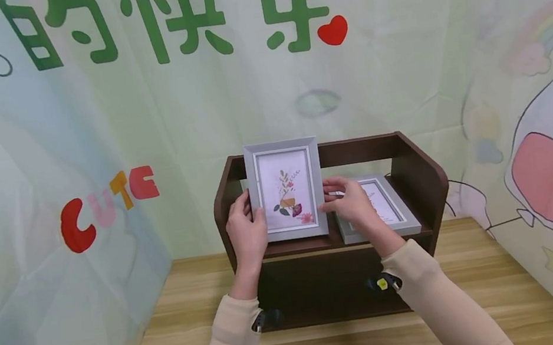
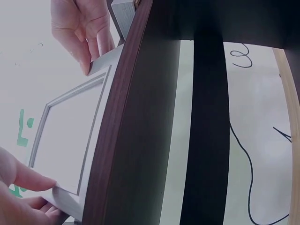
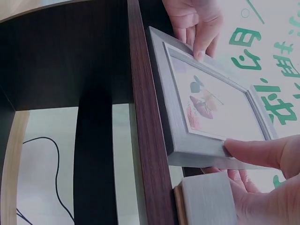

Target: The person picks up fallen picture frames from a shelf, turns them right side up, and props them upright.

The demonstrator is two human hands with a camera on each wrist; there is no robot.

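A grey picture frame (image 1: 292,232) with a pressed-flower print stands upright at the front of the brown shelf unit's upper board. My left hand (image 1: 247,230) grips its left side, thumb on the front face and fingers behind. On the opposite side my right hand (image 1: 351,203) pinches the frame's edge; in the right wrist view its thumb (image 3: 255,152) lies on the front border. The frame's lower edge is right at the shelf board (image 2: 110,126) in the left wrist view. A second grey picture frame (image 1: 406,215) lies flat on the same board, partly behind my right hand.
The brown shelf unit (image 1: 419,175) has raised side panels, a back rail and an open lower compartment. It stands on a wood-grain table (image 1: 192,328) against a printed cloth backdrop (image 1: 183,121). A thin black cable (image 2: 251,173) shows behind the unit.
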